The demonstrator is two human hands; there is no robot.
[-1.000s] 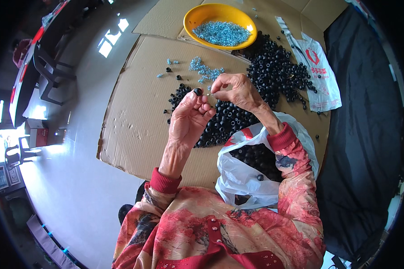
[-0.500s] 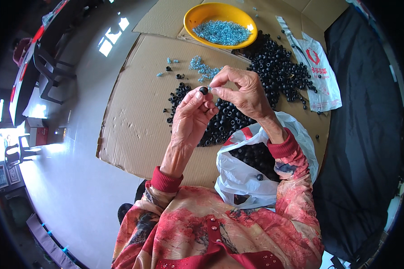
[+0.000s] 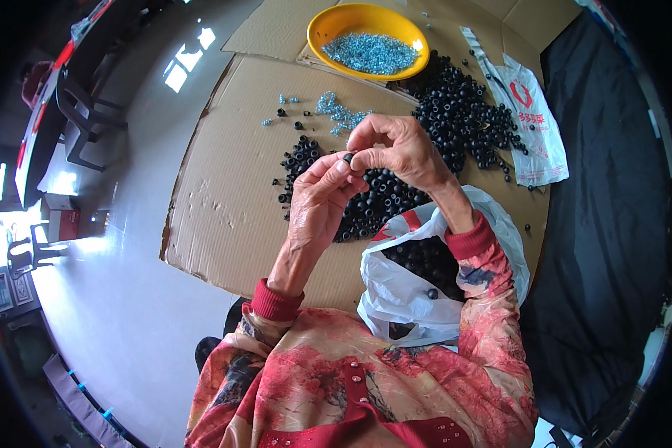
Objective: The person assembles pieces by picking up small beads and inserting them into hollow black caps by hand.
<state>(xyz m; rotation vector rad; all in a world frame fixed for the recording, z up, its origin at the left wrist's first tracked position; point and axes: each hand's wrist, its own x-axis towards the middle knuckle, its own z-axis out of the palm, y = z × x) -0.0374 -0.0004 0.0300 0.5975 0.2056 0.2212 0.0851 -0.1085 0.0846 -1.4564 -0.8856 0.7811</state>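
Note:
My left hand (image 3: pixel 322 190) pinches a small round black cap (image 3: pixel 348 157) between thumb and fingertips. Against that cap, the closed thumb and forefinger of my right hand (image 3: pixel 399 151) come in from the right; whatever sits between them is hidden. Below my hands spreads a heap of loose black caps (image 3: pixel 384 196), some showing hollow open ends. Just beyond my fingers lies a small scatter of light-blue, shiny metal-looking pieces (image 3: pixel 340 114). More of these pieces fill a yellow bowl (image 3: pixel 325 61) at the far side.
A larger pile of black caps (image 3: pixel 463 104) lies at the far right beside a flat white plastic bag (image 3: pixel 537 142). An open white bag of black balls (image 3: pixel 396 299) stands near my right forearm. Cardboard (image 3: pixel 216 187) covers the work surface; dark cloth (image 3: pixel 597 224) hangs rightward.
My right fingertips have closed in on the black cap, and the tiny shiny piece seen between them is now hidden. The cap has shifted slightly right and toward me.

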